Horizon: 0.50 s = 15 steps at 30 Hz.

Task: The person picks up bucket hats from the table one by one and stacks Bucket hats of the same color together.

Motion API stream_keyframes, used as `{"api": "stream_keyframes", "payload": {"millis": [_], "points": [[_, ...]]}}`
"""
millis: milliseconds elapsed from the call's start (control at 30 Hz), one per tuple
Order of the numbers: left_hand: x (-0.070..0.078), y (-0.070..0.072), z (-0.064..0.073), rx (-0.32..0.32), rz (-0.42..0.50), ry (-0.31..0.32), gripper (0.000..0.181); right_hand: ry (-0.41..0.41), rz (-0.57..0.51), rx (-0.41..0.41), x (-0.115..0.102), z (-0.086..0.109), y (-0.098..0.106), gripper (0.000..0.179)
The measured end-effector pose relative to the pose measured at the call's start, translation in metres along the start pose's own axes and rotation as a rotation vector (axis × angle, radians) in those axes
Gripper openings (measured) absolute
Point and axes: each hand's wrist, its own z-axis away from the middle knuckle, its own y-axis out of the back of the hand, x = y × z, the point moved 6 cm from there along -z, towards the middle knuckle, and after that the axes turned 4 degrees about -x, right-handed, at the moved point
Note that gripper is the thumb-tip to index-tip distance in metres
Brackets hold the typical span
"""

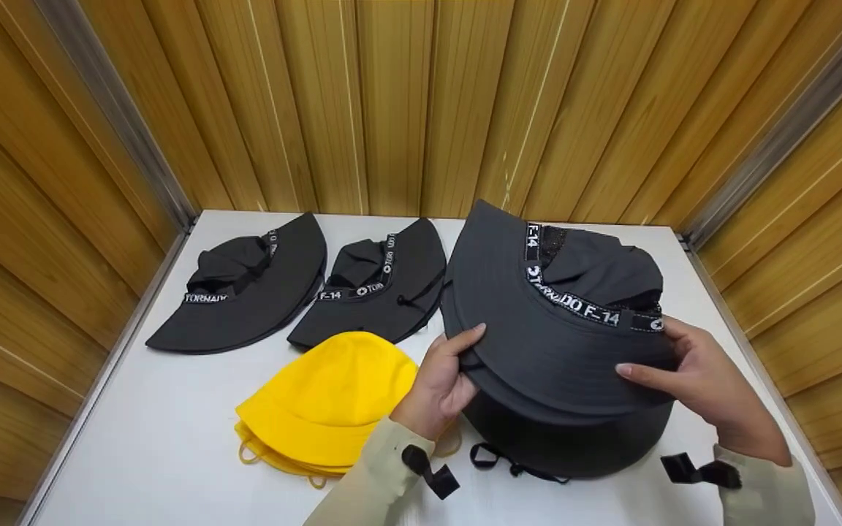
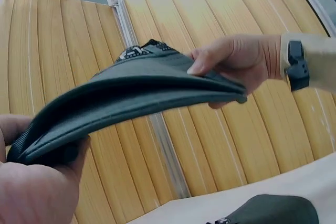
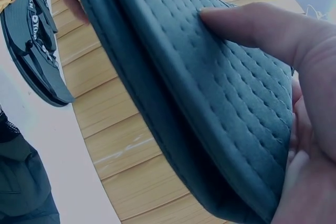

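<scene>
Both hands hold up a folded dark grey bucket hat (image 1: 538, 351), whose black band carries white lettering. My left hand (image 1: 439, 383) grips the brim's left edge, thumb on top. At the brim's right end my right hand (image 1: 710, 376) pinches, with its thumb on the stitched upper face (image 3: 226, 77) and its other fingers beneath. In the left wrist view the two layers of the folded brim (image 2: 131, 95) show a gap between them. Another dark hat (image 1: 574, 446) lies under the held one on the white table, partly hidden, with a black cord in front.
Two folded dark hats, one at left (image 1: 260, 307) and one in the middle (image 1: 384, 292), lie towards the back of the white table (image 1: 150, 431). A yellow hat pile (image 1: 333, 402) lies beside my left forearm. Wood-patterned panels (image 1: 392, 102) enclose the table.
</scene>
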Motion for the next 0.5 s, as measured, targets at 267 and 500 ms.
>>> {"api": "stream_keyframes", "payload": {"millis": [267, 500], "points": [[0.005, -0.001, 0.008, 0.015, -0.027, -0.068, 0.064, -0.075, -0.007, 0.11, 0.009, -0.001, 0.002, 0.037], [0.009, -0.005, 0.01, 0.001, 0.005, -0.164, 0.062, -0.234, -0.24, 0.523, 0.031, 0.006, 0.016, 0.034]]}}
